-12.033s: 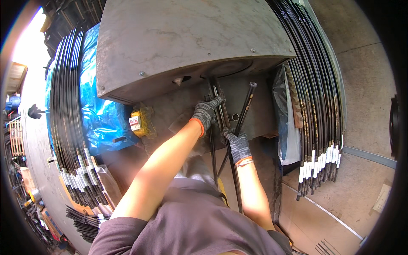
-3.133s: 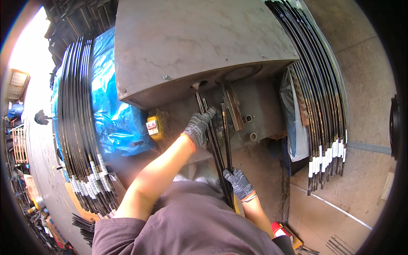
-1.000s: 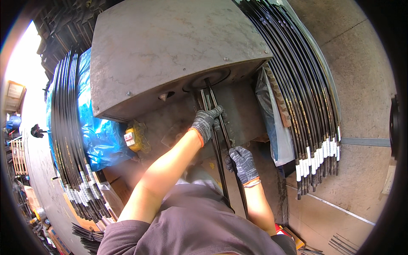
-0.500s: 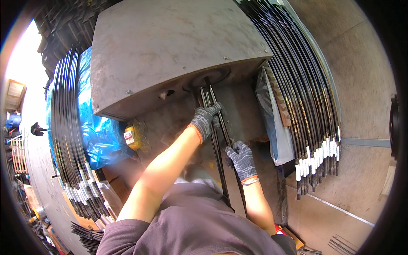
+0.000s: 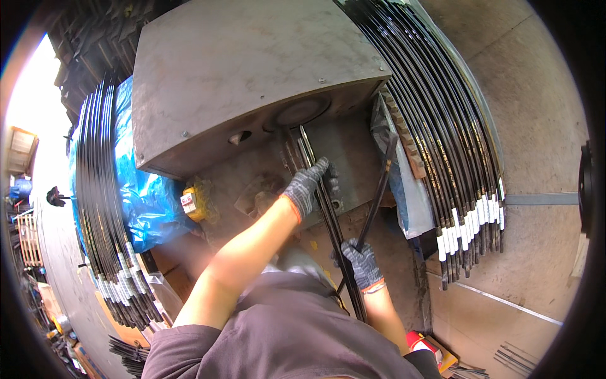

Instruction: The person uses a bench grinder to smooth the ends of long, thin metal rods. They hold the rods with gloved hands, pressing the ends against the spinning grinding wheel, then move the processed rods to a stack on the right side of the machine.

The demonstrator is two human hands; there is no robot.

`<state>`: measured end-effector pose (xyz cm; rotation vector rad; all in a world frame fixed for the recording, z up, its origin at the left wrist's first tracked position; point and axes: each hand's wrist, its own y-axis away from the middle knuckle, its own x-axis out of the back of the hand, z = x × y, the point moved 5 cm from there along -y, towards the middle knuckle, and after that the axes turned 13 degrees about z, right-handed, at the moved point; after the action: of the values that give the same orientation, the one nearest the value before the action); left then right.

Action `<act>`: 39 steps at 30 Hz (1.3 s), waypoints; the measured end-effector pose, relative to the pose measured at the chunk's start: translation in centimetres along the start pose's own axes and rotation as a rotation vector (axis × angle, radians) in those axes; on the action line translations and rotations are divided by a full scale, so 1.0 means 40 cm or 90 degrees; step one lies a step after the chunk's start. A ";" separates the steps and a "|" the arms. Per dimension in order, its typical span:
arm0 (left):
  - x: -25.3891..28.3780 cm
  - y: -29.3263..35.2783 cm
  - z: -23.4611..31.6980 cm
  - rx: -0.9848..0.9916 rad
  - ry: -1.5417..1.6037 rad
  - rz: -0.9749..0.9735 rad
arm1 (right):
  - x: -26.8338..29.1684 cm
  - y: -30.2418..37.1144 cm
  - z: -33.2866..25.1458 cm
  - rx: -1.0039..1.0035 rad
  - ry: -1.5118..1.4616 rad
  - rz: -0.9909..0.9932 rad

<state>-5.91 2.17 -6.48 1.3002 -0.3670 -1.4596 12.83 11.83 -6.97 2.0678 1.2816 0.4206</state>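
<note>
My left hand [image 5: 307, 185], in a grey knit glove with an orange cuff, is wrapped round long dark rods [image 5: 329, 218]. Their bright tips lie just below the round opening [image 5: 298, 112] in the front face of a grey metal housing [image 5: 252, 54]. Lower and to the right, my gloved right hand [image 5: 363, 266] is closed on a separate dark rod [image 5: 377, 199]. This rod slants up to the right, its far end near a plastic-wrapped stack. The right hand sits close beside the rods in my left; its fingertips are partly hidden.
Rows of black rods with white bands lie to the right [image 5: 435, 158] and left [image 5: 98, 202]. Blue plastic sheeting [image 5: 154, 208] covers something beside the left row. A yellow device [image 5: 197, 202] stands left of my left arm. The clear-wrapped stack [image 5: 410, 202] borders the right row.
The right hand's rod has swung away from the housing opening and now tilts to the right, apart from the others. My right hand has moved slightly down; the left stays closed on its rods.
</note>
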 end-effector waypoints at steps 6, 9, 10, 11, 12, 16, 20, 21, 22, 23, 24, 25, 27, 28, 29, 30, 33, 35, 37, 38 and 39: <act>-0.001 -0.042 -0.004 -0.008 0.030 -0.025 | -0.026 -0.058 -0.015 0.023 0.040 0.043; 0.003 -0.067 0.016 -0.030 0.036 -0.031 | -0.048 -0.071 -0.038 0.058 0.037 0.008; 0.004 -0.073 0.021 -0.039 0.043 -0.038 | -0.049 -0.078 -0.042 0.060 0.053 0.010; 0.002 -0.080 0.019 -0.038 0.040 -0.039 | -0.044 -0.084 -0.042 0.059 0.060 0.019; -0.002 -0.076 0.020 -0.037 0.037 -0.037 | -0.037 -0.090 -0.039 0.056 0.067 0.026; -0.005 -0.077 0.022 -0.038 0.033 -0.029 | -0.041 -0.081 -0.058 0.038 0.048 0.045; -0.006 -0.083 0.022 -0.027 0.032 -0.015 | -0.048 -0.072 -0.076 0.026 0.031 0.051; -0.006 -0.084 0.023 -0.027 0.031 -0.012 | -0.050 -0.070 -0.081 0.023 0.033 0.056; -0.006 -0.084 0.023 -0.027 0.029 -0.009 | -0.051 -0.068 -0.085 0.020 0.034 0.060; -0.006 -0.083 0.024 -0.026 0.029 -0.007 | -0.051 -0.067 -0.087 0.021 0.041 0.064; -0.007 -0.082 0.025 -0.024 0.028 -0.007 | -0.051 -0.066 -0.089 0.022 0.049 0.068; -0.008 -0.081 0.027 -0.023 0.027 -0.006 | -0.052 -0.064 -0.092 0.024 0.056 0.073; -0.009 -0.074 0.029 -0.014 0.030 -0.005 | -0.061 -0.054 -0.100 0.012 0.031 0.076; -0.009 -0.072 0.029 -0.010 0.032 -0.004 | -0.065 -0.052 -0.102 0.007 0.018 0.077; -0.008 -0.072 0.031 -0.009 0.038 -0.012 | -0.067 -0.053 -0.102 0.011 0.024 0.078; -0.005 -0.074 0.033 -0.007 0.044 -0.020 | -0.070 -0.055 -0.101 0.014 0.030 0.079; 0.000 -0.089 0.044 -0.012 0.072 -0.013 | -0.073 -0.065 -0.097 0.090 0.101 0.047; -0.001 -0.095 0.055 -0.007 0.086 -0.006 | -0.063 -0.070 -0.065 0.080 0.107 -0.011; -0.021 -0.078 0.075 0.013 0.100 -0.012 | -0.018 -0.039 0.007 -0.011 0.063 -0.091; -0.026 -0.075 0.084 0.026 0.072 -0.016 | 0.009 -0.013 0.034 -0.020 0.047 -0.104; -0.024 -0.081 0.081 0.015 0.065 -0.008 | 0.028 0.011 0.048 -0.023 0.057 -0.112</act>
<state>-10.45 2.81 -7.42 1.3920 -0.3095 -1.3965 14.76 11.99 -8.17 1.9060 1.4848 0.4572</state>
